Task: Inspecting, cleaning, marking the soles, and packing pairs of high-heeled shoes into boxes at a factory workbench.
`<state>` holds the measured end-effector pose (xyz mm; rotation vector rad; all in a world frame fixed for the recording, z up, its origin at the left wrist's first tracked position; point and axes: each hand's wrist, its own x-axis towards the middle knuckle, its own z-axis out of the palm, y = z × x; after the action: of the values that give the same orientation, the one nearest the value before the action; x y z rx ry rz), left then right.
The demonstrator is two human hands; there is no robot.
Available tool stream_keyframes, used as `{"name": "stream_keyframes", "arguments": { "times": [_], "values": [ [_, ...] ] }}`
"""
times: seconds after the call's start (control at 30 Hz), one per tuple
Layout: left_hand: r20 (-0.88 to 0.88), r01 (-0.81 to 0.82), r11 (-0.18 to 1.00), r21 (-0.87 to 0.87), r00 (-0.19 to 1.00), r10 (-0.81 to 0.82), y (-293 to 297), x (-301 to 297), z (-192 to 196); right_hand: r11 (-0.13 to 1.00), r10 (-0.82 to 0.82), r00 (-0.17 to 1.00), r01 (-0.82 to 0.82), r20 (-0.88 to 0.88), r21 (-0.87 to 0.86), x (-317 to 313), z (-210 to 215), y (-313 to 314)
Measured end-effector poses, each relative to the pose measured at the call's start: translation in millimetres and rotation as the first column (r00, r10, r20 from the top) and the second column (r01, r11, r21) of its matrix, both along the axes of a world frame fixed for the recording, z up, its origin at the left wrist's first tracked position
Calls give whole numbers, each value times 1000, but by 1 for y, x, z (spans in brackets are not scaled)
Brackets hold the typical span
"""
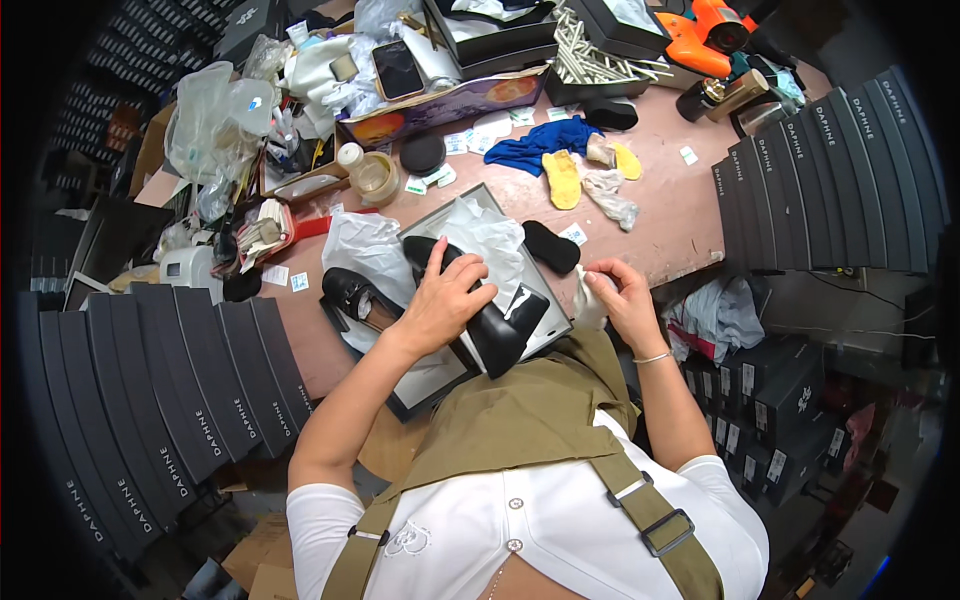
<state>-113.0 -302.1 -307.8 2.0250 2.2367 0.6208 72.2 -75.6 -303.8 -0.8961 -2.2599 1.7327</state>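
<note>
My left hand (445,305) is wrapped over a glossy black shoe (502,342), gripping it above an open shoebox (558,330). The shoe tilts with one end toward my apron. White tissue paper (478,232) lies crumpled in the box. A second black shoe (352,293) rests to the left of that hand, beside more tissue paper (368,245). Off to the right, my right hand (628,305) pinches a small crumpled white cloth or tissue (587,303), held apart from the shoe. Just beyond it, a black oval pad (550,247) lies on the table.
Dark shoeboxes stand in rows at left (150,400) and right (830,180). Farther back are yellow sponges (562,180), a blue cloth (540,147), a jar (374,178), a phone (397,70), a box of pale sticks (595,55) and an orange tool (690,45).
</note>
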Motion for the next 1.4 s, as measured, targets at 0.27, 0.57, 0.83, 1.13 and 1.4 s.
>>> {"name": "stream_keyframes", "arguments": {
  "times": [0.27, 0.57, 0.83, 1.13, 1.4],
  "values": [
    [-10, -89, 988, 130, 996, 91, -23, 49, 19, 785, 494, 849, -344, -186, 516, 17, 55, -84],
    [26, -222, 963, 153, 975, 221, -53, 72, 20, 730, 507, 850, -339, -139, 593, 11, 45, -98],
    [67, -231, 958, 167, 973, 223, -56, 77, 19, 739, 503, 856, -354, -120, 574, 2, 39, -93],
    [184, -410, 894, 180, 907, 379, -70, 90, 7, 776, 549, 803, -387, -231, 498, 7, 40, -95],
    [272, -514, 827, 226, 849, 453, -71, 89, 2, 854, 407, 861, -240, -305, 462, -7, 26, -90]
  ]
}}
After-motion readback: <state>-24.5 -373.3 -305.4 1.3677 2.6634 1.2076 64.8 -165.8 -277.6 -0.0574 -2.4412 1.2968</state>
